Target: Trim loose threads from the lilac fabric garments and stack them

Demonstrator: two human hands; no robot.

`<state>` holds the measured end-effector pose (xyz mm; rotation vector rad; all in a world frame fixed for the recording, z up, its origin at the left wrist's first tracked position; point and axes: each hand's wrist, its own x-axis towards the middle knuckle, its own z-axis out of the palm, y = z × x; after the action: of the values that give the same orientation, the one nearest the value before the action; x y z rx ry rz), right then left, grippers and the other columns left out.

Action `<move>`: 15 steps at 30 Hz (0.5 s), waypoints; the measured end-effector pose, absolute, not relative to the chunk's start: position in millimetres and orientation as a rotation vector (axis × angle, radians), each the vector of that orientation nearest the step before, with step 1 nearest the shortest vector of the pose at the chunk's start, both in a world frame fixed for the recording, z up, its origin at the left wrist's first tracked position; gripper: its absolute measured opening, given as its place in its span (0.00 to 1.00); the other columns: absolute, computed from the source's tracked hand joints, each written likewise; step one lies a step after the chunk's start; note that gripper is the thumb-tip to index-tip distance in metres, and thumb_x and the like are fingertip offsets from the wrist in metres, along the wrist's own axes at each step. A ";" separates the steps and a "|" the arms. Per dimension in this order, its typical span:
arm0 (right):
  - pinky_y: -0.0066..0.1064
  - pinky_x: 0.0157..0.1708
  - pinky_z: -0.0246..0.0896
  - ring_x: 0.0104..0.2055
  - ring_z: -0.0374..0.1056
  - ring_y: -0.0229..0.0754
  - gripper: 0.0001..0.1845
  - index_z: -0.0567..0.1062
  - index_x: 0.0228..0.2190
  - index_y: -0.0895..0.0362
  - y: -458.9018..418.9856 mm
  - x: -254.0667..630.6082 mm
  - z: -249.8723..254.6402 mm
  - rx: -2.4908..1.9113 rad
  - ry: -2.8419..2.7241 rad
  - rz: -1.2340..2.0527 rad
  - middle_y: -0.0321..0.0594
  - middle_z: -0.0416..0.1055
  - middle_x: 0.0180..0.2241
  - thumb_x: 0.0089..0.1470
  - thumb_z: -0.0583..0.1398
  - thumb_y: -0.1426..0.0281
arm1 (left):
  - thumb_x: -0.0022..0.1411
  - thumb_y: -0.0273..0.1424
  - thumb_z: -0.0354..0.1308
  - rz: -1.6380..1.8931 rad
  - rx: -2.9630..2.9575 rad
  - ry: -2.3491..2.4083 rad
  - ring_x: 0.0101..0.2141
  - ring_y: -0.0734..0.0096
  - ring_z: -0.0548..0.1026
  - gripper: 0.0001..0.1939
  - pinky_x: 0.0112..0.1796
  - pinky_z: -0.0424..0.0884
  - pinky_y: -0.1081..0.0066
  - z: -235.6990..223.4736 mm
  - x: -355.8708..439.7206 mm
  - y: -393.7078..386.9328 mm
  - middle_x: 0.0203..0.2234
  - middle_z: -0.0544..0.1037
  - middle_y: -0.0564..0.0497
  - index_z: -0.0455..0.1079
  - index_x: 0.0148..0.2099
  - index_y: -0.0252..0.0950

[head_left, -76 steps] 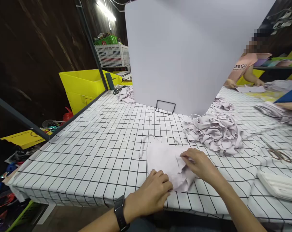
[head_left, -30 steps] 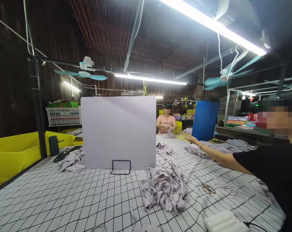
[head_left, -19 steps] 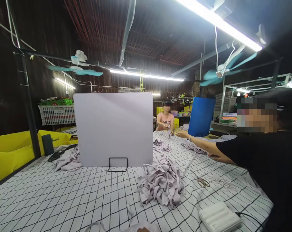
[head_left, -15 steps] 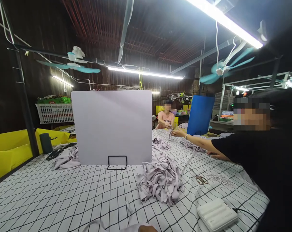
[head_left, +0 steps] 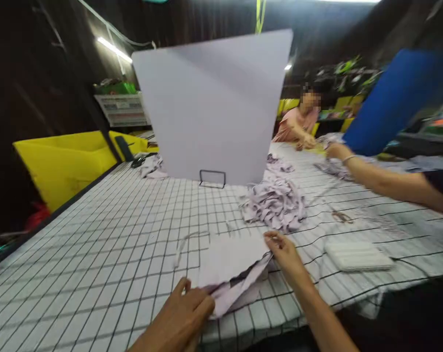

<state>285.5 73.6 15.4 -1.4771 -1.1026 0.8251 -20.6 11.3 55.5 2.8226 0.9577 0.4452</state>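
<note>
A pale lavender cloth piece (head_left: pixel 234 256) lies near the front of the checked tablecloth, its near edge raised over a dark gap. At its right corner, my right hand (head_left: pixel 285 254) pinches the edge between thumb and fingers. My left hand (head_left: pixel 186 308) is closed at the cloth's lower left edge, with bent fingers partly hiding the grip. A thin strap (head_left: pixel 182 247) trails on the table left of the cloth. Just beyond the hands sits a heap of similar lavender strips (head_left: pixel 276 203). The picture is blurred by motion.
A white board (head_left: pixel 214 112) stands upright on a black wire stand (head_left: pixel 212 178). To the right are a white box (head_left: pixel 358 256) with a cable and scissors (head_left: pixel 341 216). A co-worker's arm (head_left: pixel 386 183) reaches in from the right; another person (head_left: pixel 298 120) sits at the far side.
The view has tilted down and turned. Both my hands now show on the lavender cloth, which earlier was mostly below the frame. The co-worker's arm still reaches across the table.
</note>
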 end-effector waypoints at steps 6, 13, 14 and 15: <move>0.35 0.31 0.62 0.31 0.68 0.45 0.21 0.80 0.35 0.57 64.3 294.5 37.6 -1.478 -1.073 1.021 0.42 0.75 0.30 0.46 0.63 0.54 | 0.60 0.14 0.44 0.257 2.847 1.003 0.34 0.65 0.71 0.13 0.50 0.63 0.55 67.0 -27.3 13.1 0.31 0.73 0.51 0.61 0.38 0.38; 0.38 0.38 0.66 0.40 0.71 0.51 0.20 0.80 0.36 0.53 59.1 280.8 60.9 -1.691 -1.479 0.574 0.43 0.77 0.39 0.44 0.67 0.53 | 0.71 0.25 0.48 0.330 2.720 1.020 0.34 0.66 0.70 0.07 0.51 0.62 0.57 78.1 -30.9 15.5 0.30 0.73 0.53 0.63 0.38 0.38; 0.39 0.37 0.65 0.38 0.71 0.50 0.18 0.79 0.31 0.52 60.1 279.5 62.8 -1.718 -1.499 0.489 0.43 0.77 0.36 0.46 0.65 0.51 | 0.72 0.28 0.50 0.336 2.717 1.016 0.35 0.66 0.71 0.05 0.52 0.62 0.56 78.8 -31.9 16.1 0.31 0.74 0.53 0.63 0.40 0.38; 0.39 0.35 0.65 0.35 0.70 0.49 0.19 0.78 0.28 0.52 61.4 278.9 64.9 -1.734 -1.508 0.441 0.43 0.76 0.33 0.48 0.63 0.49 | 0.71 0.30 0.53 0.344 2.720 1.024 0.37 0.65 0.71 0.03 0.53 0.62 0.54 79.3 -33.2 16.8 0.32 0.74 0.52 0.64 0.42 0.38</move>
<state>278.9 61.4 64.9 -1.7342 -1.5080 0.4407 -33.2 16.8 79.3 2.7198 1.0238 0.3442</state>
